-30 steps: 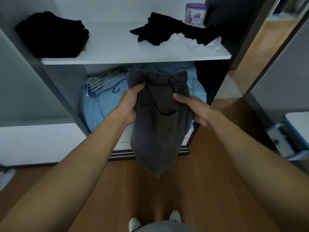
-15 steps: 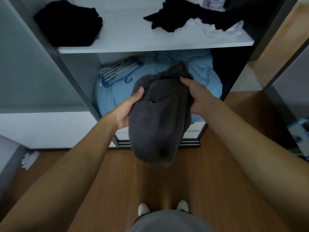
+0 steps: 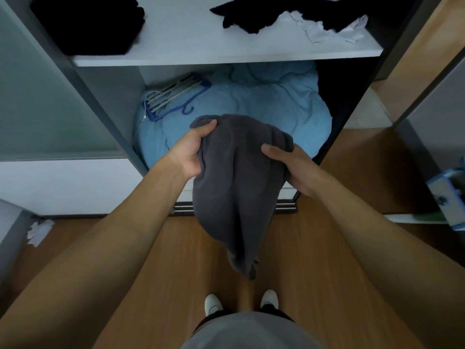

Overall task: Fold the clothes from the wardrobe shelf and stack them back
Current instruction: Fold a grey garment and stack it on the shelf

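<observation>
I judge the job roughly half done. On the wardrobe shelf (image 3: 201, 46), the black pile (image 3: 88, 23) at the left looks folded and stacked. A crumpled black garment (image 3: 276, 13) and a white piece (image 3: 327, 28) lie loose at the right, not yet folded.

The grey garment (image 3: 234, 187) is off the shelf and held between my hands, in front of the lower compartment with its blue bedding (image 3: 264, 104) and hangers (image 3: 173, 96). My left hand (image 3: 191, 152) grips its upper left edge, thumb over the cloth. My right hand (image 3: 289, 167) holds the right side with the thumb pressed on the front; the fingers are hidden behind the fabric. The garment is bunched rather than squarely folded, and its tail hangs toward the floor. It needs finishing and stacking, then the loose pieces.
</observation>
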The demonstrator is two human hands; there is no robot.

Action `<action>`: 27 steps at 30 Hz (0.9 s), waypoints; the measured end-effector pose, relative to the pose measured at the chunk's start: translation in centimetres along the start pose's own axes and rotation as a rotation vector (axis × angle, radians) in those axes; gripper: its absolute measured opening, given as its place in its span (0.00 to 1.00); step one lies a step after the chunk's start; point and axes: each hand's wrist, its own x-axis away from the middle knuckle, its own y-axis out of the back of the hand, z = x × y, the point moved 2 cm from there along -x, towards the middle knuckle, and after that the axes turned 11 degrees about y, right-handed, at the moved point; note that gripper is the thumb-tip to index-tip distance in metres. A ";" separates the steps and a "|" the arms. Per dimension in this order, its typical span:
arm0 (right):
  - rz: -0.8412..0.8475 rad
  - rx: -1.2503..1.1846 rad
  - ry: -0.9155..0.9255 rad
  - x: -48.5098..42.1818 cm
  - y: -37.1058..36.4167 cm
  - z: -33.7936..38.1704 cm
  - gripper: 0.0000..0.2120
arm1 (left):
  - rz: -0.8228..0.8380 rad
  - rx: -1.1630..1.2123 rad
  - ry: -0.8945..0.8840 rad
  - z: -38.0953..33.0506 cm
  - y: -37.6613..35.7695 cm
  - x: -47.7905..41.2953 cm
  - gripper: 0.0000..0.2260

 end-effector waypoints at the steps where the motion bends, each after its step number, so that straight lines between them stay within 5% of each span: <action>1: -0.048 0.015 0.034 0.0 -0.5 -0.2 0.23 | -0.018 -0.013 0.011 -0.1 0.2 -0.1 0.14; 8: -0.201 -0.040 0.028 -0.5 -1.8 -0.4 0.08 | -0.015 -0.026 -0.030 -0.1 2.8 0.3 0.17; 17: -0.324 -0.163 -0.027 -1.2 -2.4 -0.1 0.20 | -0.038 -0.234 0.176 5.5 5.0 -0.1 0.27; 27: -0.281 -0.063 -0.264 -1.8 -0.7 0.9 0.20 | -0.129 -0.209 -0.160 4.0 2.8 -1.2 0.17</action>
